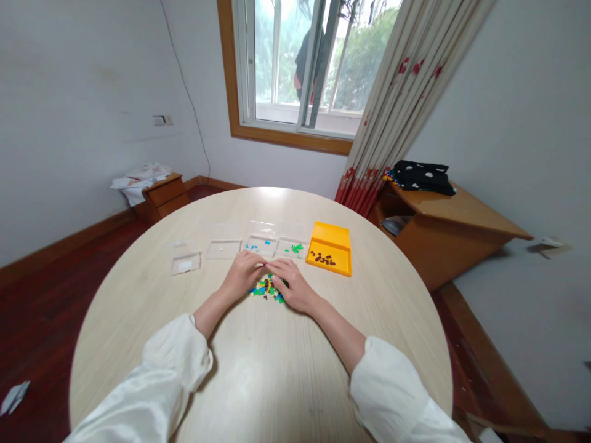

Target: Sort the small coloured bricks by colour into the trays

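Note:
Just above a pile of small mixed plastic building bricks (pixel 268 289), in green, blue, yellow, white and dark brown, my two hands meet at the fingertips. My left hand (pixel 242 275) is closed, its fingers pinched at a tiny dark piece too small to name. From the other side, my right hand (pixel 298 289) curls over the pile's right edge, its fingers bent and reaching that same spot. Its thumb is lower, beside the bricks. Part of the pile is hidden under both hands.
Behind the pile stand a yellow open box (pixel 342 266) with dark brown pieces, a clear box (pixel 302 255) with green pieces, another clear box (pixel 272 251) with blue ones, and a third (pixel 215 253) with a small white piece. Further left is a small clear case (pixel 175 271).

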Demonstrator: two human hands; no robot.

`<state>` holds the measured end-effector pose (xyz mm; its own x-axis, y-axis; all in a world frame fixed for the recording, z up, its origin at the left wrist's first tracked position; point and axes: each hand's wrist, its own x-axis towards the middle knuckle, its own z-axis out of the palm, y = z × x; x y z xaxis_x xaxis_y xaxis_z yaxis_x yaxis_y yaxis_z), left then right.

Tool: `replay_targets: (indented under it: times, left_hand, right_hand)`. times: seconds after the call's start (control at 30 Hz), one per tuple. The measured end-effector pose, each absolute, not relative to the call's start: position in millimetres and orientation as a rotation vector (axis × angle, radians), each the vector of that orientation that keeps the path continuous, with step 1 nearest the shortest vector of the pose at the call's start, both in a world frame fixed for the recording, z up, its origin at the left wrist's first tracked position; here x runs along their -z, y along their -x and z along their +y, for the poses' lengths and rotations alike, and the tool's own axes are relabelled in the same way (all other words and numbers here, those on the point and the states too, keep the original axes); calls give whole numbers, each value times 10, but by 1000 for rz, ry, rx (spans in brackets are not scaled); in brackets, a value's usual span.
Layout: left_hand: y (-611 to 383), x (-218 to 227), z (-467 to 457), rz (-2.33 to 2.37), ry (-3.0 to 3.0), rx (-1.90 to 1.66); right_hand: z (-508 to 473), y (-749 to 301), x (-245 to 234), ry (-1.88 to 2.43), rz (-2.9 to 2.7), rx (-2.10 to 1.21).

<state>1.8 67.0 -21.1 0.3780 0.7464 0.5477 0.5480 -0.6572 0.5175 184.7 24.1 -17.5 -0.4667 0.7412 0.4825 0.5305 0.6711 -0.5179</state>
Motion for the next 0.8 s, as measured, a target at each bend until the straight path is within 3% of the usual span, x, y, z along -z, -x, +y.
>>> replay_targets:
  times: [0.4,0.8]
  left_hand:
    - [24,256,693,1333,-2196,-1456]
    - [34,255,733,1482,-2082,-1491]
  right_hand:
    - [299,-1833,225,1082,-2025,-377]
    - [271,-1836,171,1098,-2162,-407]
